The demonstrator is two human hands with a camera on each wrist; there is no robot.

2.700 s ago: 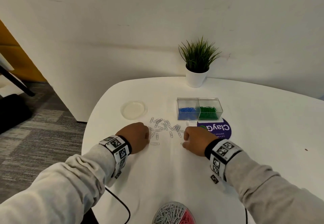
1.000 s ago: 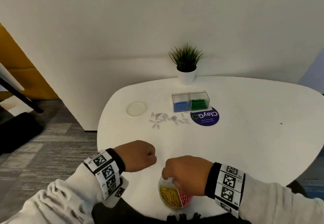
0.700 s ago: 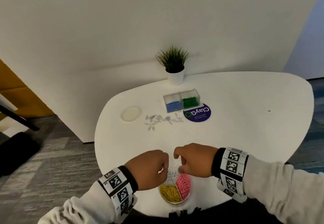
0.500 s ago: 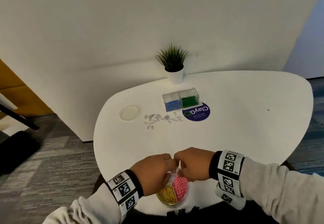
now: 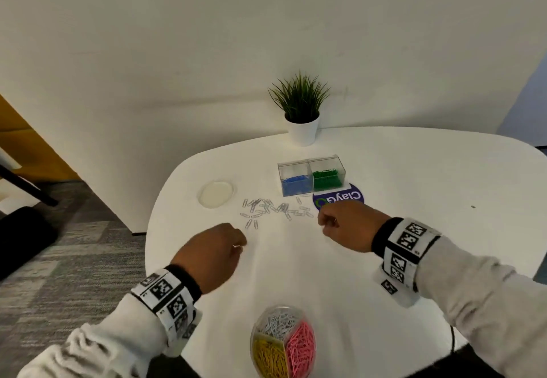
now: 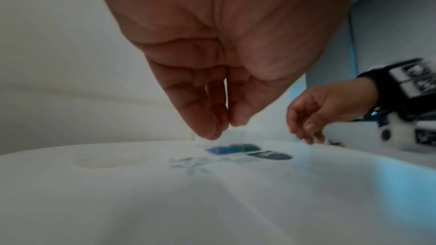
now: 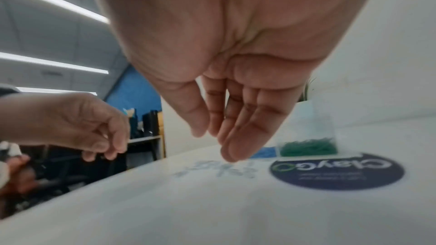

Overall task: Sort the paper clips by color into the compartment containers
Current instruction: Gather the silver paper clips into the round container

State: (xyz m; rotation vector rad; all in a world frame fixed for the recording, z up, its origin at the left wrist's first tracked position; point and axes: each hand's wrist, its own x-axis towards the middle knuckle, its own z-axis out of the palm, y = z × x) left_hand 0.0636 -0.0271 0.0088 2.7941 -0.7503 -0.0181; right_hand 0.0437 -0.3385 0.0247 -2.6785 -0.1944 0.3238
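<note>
Head view, white clips [image 5: 273, 209] beyond both hands, untouched

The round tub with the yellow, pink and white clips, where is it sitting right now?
In the head view the round tub sits at the near edge of the white table, closest to the person, behind both hands and far from the loose white clips.

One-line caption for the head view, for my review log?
Both hands, left hand and right hand, hover near loose white paper clips between the round sorter and the blue-green box.
</note>
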